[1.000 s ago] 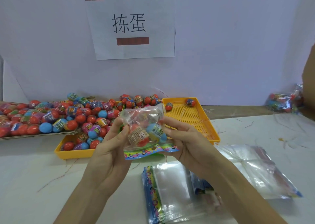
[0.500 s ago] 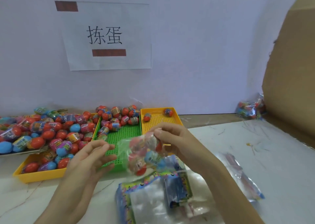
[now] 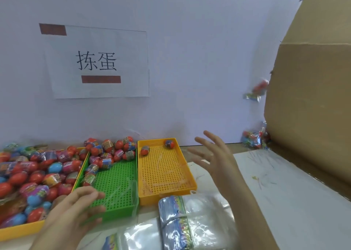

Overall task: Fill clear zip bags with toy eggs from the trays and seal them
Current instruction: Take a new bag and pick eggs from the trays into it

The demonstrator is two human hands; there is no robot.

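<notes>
My right hand [image 3: 214,154] is raised with its fingers spread, holding nothing. A filled zip bag [image 3: 257,91] is blurred in mid-air beside the cardboard box [image 3: 307,107], apart from the hand. My left hand [image 3: 76,209] hovers open over the front edge of the green tray [image 3: 117,189]. Toy eggs [image 3: 38,170] fill the left yellow tray [image 3: 19,230] and the back of the green one. The right yellow tray [image 3: 165,173] holds two eggs at its far end. A banded stack of empty zip bags [image 3: 180,217] lies in front of it.
Other filled bags [image 3: 254,138] lie on the table against the wall, next to the box. A paper sign [image 3: 96,63] is taped to the white wall. The box's flap spreads over the table's right side.
The filled bag left my right hand and now flies up right toward the box. Both hands have opened, and my view has turned right and up.
</notes>
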